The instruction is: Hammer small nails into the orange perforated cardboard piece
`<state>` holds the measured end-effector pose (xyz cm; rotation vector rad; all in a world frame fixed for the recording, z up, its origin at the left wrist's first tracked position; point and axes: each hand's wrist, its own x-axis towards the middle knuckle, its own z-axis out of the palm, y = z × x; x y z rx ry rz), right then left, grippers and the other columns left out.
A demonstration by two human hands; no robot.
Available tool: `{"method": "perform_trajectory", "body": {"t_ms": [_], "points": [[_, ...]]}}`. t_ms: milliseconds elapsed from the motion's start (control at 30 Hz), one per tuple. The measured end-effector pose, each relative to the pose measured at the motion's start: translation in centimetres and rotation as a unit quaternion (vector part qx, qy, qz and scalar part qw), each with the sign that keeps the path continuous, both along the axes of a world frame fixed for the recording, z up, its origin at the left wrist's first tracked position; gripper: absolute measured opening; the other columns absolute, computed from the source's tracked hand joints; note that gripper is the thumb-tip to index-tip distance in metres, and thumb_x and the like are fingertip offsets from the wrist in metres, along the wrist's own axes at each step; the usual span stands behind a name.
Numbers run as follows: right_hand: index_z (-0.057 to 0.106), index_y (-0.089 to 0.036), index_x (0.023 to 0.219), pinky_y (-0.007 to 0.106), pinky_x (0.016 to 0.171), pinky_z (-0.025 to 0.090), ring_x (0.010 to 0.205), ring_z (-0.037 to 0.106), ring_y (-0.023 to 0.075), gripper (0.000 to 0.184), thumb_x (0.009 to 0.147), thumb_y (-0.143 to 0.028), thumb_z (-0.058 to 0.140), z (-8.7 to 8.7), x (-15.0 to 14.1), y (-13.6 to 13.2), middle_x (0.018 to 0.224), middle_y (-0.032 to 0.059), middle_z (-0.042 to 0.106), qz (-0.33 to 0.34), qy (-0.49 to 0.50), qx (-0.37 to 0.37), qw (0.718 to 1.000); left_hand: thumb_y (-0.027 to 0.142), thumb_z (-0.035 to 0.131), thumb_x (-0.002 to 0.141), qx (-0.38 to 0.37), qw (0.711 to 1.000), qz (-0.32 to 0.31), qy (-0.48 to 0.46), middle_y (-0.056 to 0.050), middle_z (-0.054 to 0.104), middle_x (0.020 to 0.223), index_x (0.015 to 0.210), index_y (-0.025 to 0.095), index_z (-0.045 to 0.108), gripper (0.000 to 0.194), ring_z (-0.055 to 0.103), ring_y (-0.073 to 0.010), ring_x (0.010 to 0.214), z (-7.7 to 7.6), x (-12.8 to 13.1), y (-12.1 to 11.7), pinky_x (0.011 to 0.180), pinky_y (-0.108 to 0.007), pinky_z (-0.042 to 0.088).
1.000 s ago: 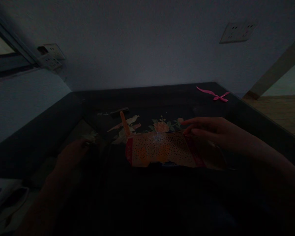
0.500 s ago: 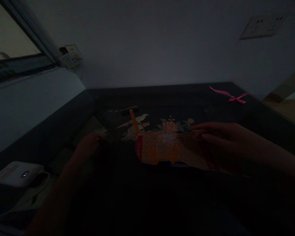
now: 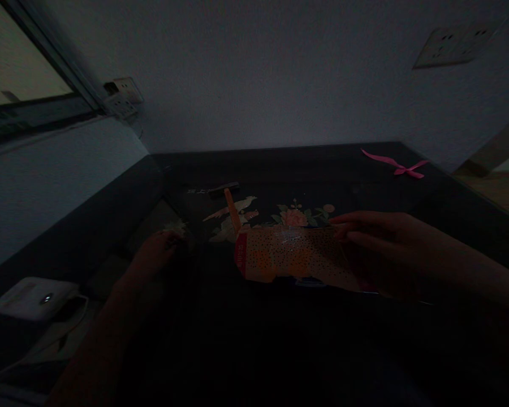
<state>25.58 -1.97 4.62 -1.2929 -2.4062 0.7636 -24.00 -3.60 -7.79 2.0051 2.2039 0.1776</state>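
Note:
In dim light, a dotted plastic bag (image 3: 286, 254) lies in the middle of a dark table, with red bands toward its ends and yellow-orange patches showing. My right hand (image 3: 377, 234) reaches in from the right and pinches the bag's upper right edge between thumb and fingers. Off to the left, apart from the bag, my left hand (image 3: 155, 251) has its fingers curled; what they hold, if anything, is lost in the dark. A slim orange-brown stick-like thing (image 3: 232, 210) projects behind the bag's left end.
A pink ribbon bow (image 3: 402, 169) rests at the back right of the floral-patterned table (image 3: 280, 169). A small dark bar (image 3: 224, 190) lies behind the stick. At the left is a white device (image 3: 31, 297) with a cable. Sockets (image 3: 453, 45) are on the wall behind.
My left hand has shifted very slightly, its fingers still curled. My right hand and the bag stay almost where they were.

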Motion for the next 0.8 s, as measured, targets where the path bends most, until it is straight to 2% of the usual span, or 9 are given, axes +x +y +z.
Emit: {"method": "perform_trajectory", "body": {"t_ms": [133, 333, 633, 800], "points": [[0.062, -0.015, 0.116, 0.043, 0.081, 0.054, 0.096, 0.066, 0.0284, 0.047, 0.087, -0.046, 0.042, -0.1, 0.0, 0.2, 0.110, 0.0115, 0.070, -0.002, -0.012, -0.023, 1.000, 0.020, 0.046, 0.081, 0.015, 1.000, -0.010, 0.014, -0.011, 0.063, 0.106, 0.100, 0.015, 0.061, 0.025, 0.059, -0.0263, 0.099, -0.1, 0.2, 0.0, 0.087, -0.038, 0.045], [0.061, -0.015, 0.117, 0.043, 0.080, 0.053, 0.094, 0.067, 0.0283, 0.047, 0.088, -0.047, 0.043, -0.3, 0.4, 0.0, 0.108, 0.0114, 0.070, -0.004, -0.009, -0.031, 0.999, 0.023, 0.046, 0.080, 0.054, 0.998, -0.019, 0.034, -0.009, 0.064, 0.096, 0.097, 0.019, 0.059, 0.022, 0.061, -0.0260, 0.092, -0.7, 0.4, 0.3, 0.081, -0.037, 0.047], [0.061, -0.014, 0.115, 0.045, 0.080, 0.053, 0.095, 0.066, 0.0297, 0.047, 0.087, -0.046, 0.042, 0.1, -0.1, -0.1, 0.111, 0.0130, 0.069, -0.005, -0.002, -0.045, 0.999, 0.017, 0.041, 0.079, 0.091, 0.994, -0.057, 0.031, -0.010, 0.062, 0.103, 0.099, 0.016, 0.058, 0.026, 0.058, -0.0246, 0.099, -1.9, 0.0, 0.9, 0.089, -0.037, 0.045], [0.060, -0.013, 0.117, 0.046, 0.084, 0.052, 0.099, 0.065, 0.0297, 0.049, 0.088, -0.047, 0.042, 0.0, 0.2, -0.1, 0.114, 0.0138, 0.068, -0.011, -0.009, -0.036, 0.999, 0.019, 0.044, 0.079, 0.076, 0.996, -0.029, 0.038, -0.010, 0.063, 0.102, 0.099, 0.017, 0.060, 0.025, 0.058, -0.0253, 0.098, -1.3, 0.4, 0.8, 0.088, -0.037, 0.046]]}}
